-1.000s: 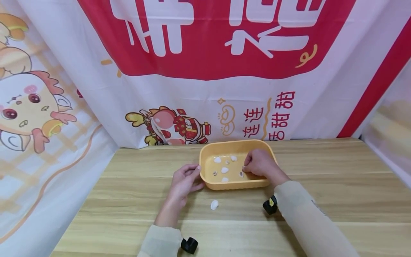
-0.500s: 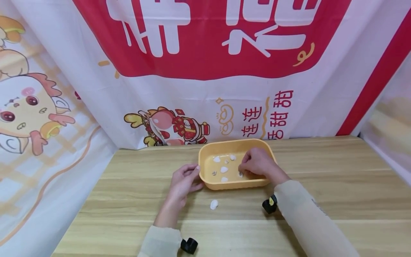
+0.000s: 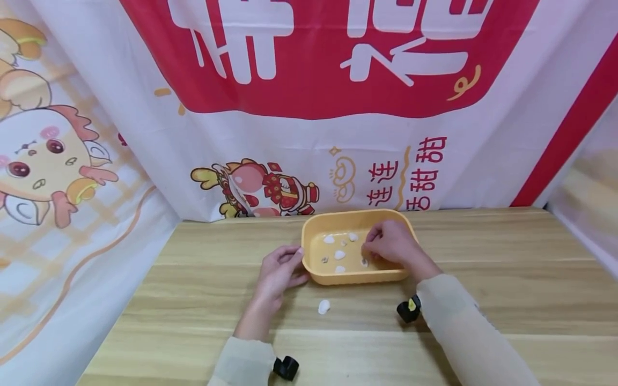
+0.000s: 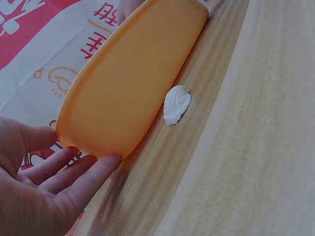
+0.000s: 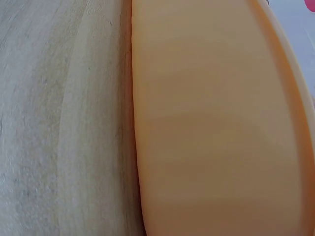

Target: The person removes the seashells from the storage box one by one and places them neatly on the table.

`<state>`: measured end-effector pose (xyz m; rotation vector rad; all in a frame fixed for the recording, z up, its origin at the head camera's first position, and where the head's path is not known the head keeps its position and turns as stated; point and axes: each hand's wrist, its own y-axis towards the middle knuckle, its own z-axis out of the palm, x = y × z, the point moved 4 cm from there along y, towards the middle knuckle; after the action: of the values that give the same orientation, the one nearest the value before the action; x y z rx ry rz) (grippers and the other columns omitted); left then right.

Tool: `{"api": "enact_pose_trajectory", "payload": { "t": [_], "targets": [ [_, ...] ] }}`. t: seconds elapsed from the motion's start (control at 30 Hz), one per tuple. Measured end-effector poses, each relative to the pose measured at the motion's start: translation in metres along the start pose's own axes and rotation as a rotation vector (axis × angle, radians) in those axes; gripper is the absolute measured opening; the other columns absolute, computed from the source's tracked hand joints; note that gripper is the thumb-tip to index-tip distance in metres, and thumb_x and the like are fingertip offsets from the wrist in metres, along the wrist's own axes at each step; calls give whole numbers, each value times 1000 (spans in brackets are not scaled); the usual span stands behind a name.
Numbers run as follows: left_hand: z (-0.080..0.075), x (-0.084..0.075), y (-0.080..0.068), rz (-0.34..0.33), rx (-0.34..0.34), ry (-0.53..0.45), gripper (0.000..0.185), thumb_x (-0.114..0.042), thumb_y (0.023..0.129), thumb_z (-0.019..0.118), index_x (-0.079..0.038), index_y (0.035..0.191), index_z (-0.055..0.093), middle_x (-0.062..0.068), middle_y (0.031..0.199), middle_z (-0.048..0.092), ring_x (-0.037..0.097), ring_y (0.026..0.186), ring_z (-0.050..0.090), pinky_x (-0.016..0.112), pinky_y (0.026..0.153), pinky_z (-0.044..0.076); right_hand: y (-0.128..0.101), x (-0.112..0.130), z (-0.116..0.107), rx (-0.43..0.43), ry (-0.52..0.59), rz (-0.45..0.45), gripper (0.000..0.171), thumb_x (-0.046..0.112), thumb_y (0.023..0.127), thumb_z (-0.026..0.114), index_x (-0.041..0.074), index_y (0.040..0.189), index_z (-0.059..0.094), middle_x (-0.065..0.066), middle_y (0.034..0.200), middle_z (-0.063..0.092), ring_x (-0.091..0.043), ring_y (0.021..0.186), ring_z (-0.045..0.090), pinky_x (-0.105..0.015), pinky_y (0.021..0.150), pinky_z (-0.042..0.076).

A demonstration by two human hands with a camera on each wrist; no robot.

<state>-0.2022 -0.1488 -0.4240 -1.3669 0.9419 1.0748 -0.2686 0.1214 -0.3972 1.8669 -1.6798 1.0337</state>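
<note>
A yellow plastic tub stands on the wooden table with several small shells on its floor, one white shell near the middle. My left hand touches the tub's left end; in the left wrist view the thumb is at the rim and the extended fingers rest against the outer wall. My right hand reaches inside at the right, fingers bent downward, fingertips just above a small dark-and-white shell. I cannot tell whether those fingertips hold anything. The tub wall hides the right hand in the right wrist view.
A white ribbed shell lies on the table in front of the tub. Behind the table hangs a printed red and white cloth, close to the tub's back edge. Another patterned cloth covers the left side.
My right fingertips have shifted slightly left and up from the small dark-and-white shell, which stays in about the same place. The left hand keeps its place at the tub's end.
</note>
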Motion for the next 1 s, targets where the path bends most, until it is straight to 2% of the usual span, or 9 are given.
{"api": "enact_pose_trajectory", "payload": {
  "t": [0.27, 0.47, 0.7, 1.0],
  "targets": [
    [-1, 2, -1, -14, -4, 3, 37, -20, 109, 65, -2, 141, 62, 24, 143, 66, 37, 126, 70, 43, 96, 69, 1, -5, -1, -38, 46, -12, 11, 15, 95, 81, 7, 97, 73, -8, 86, 74, -19, 74, 68, -26, 63, 57],
    [2, 3, -1, -18, -6, -1, 36, -21, 109, 66, -3, 140, 63, 24, 142, 68, 36, 125, 71, 42, 95, 69, -1, -4, -6, -90, 54, -57, 11, 15, 95, 82, 7, 99, 75, -8, 90, 75, -19, 76, 69, -27, 66, 59],
    [0, 6, -1, -17, -8, -10, 38, -20, 108, 67, -2, 141, 62, 24, 142, 68, 35, 122, 72, 43, 95, 69, -9, 0, -7, -216, 48, -168, 13, 16, 94, 80, 7, 102, 75, -10, 97, 76, -21, 87, 69, -27, 75, 61],
    [-1, 3, -3, -15, 22, -26, 41, -21, 109, 66, 0, 143, 60, 26, 144, 66, 40, 128, 70, 46, 99, 67, -31, 21, -21, -317, 95, -279, 13, 19, 96, 81, 10, 104, 75, -8, 98, 78, -20, 88, 72, -21, 72, 63]
  ]
}}
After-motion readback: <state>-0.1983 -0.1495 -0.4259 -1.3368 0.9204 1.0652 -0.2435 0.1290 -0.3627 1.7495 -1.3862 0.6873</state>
